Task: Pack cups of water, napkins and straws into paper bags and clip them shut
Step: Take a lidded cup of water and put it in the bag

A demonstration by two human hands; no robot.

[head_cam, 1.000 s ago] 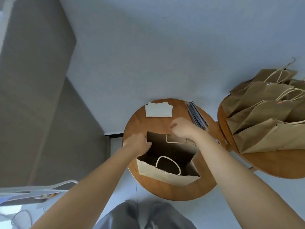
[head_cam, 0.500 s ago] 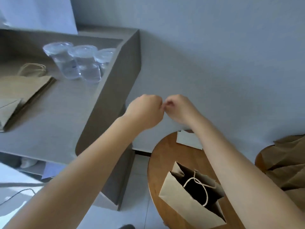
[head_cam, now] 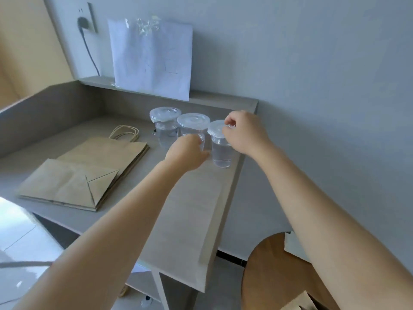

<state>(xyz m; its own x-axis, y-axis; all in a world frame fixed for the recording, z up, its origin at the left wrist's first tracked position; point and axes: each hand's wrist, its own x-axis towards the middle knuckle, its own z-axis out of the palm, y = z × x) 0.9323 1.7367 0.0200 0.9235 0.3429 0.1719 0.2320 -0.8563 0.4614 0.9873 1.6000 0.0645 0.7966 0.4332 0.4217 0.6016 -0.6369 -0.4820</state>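
Grey desk point(head_cam: 190, 211) with raised back and side walls, pushed against a pale grey wall point(head_cam: 312, 63). Three lidded clear cups of water in a row near the desk's right rear corner: left cup point(head_cam: 165, 128), middle cup point(head_cam: 192, 128), right cup point(head_cam: 220, 151). Right hand point(head_cam: 243, 133) over the right cup, grip pinching the lid rim with fingers curled. Left hand point(head_cam: 190, 152) at the middle cup's lower side, fingers wrapped round it, grip grasping that cup. Stack of flat folded paper bags point(head_cam: 89, 173) lies on the desk left of the cups, twine handles point(head_cam: 125, 133) pointing to the back wall. White paper sheet point(head_cam: 152, 59) leans on the back ledge against the wall. Wall socket with a dark plug and cable point(head_cam: 86, 25) at upper left. Tan wall panel far left. Round wooden table point(head_cam: 266, 271) at lower right, lower than the desk, a brown bag edge at its bottom. Light tile floor point(head_cam: 17, 238) at lower left.
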